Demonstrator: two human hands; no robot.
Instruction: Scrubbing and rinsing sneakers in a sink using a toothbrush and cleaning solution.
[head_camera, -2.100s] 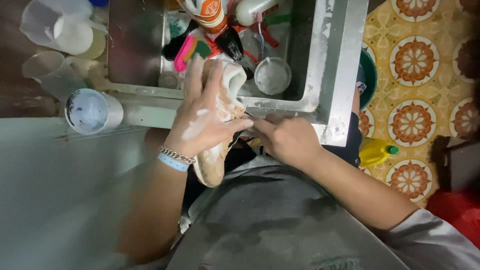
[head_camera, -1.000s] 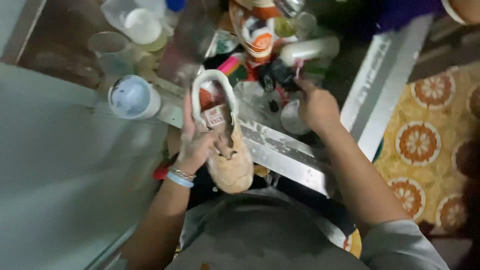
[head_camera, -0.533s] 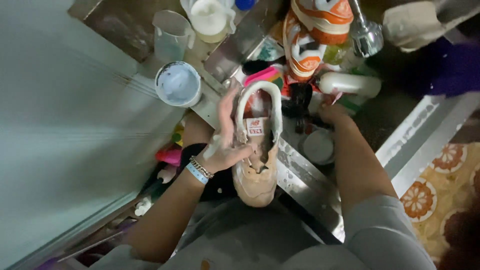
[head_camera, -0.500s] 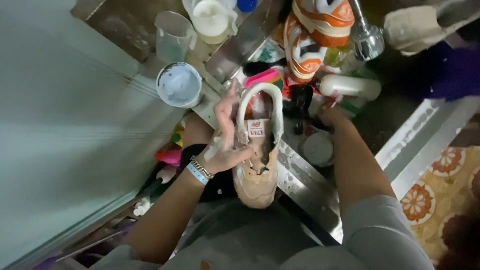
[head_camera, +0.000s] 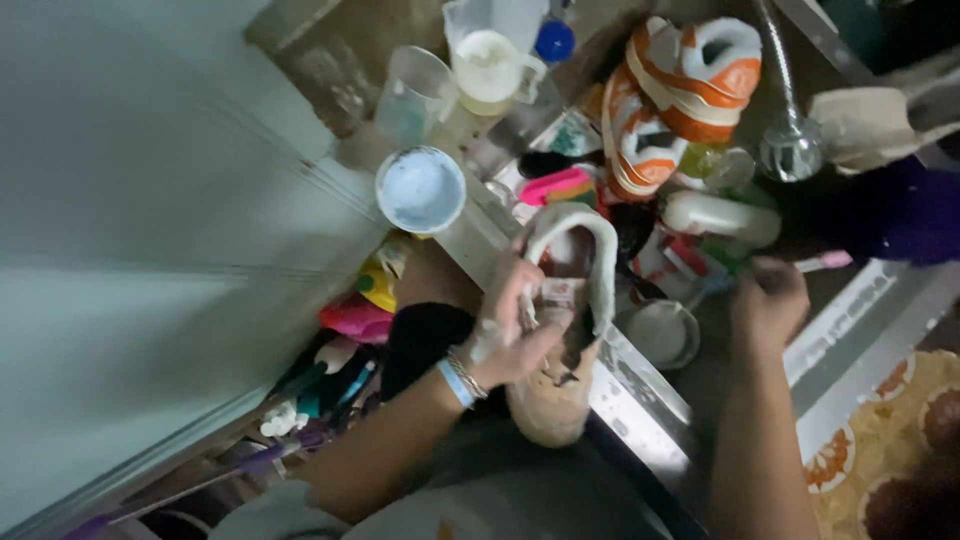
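My left hand (head_camera: 510, 325), with bracelets at the wrist, grips a dirty beige shoe (head_camera: 565, 330) by its side, sole end towards me, over the near edge of a metal sink (head_camera: 640, 400). Soapy foam covers the shoe's collar and my fingers. My right hand (head_camera: 768, 300) hovers over the sink basin to the right and holds a small brush with a pink handle (head_camera: 825, 262). An orange and white sneaker (head_camera: 670, 100) lies at the far side of the sink.
A white bowl (head_camera: 420, 190), a clear measuring jug (head_camera: 415, 95) and a white cup (head_camera: 490, 65) stand left of the sink. A tap (head_camera: 790, 140), bottles and a round lid (head_camera: 660, 335) crowd the basin. Brushes and coloured tools (head_camera: 345, 350) lie below the counter. Patterned floor tiles (head_camera: 880, 440) show at right.
The view has swung left and closer. My right hand moved away from the shoe to the right side of the basin and now holds the pink-handled brush. My left hand keeps the shoe.
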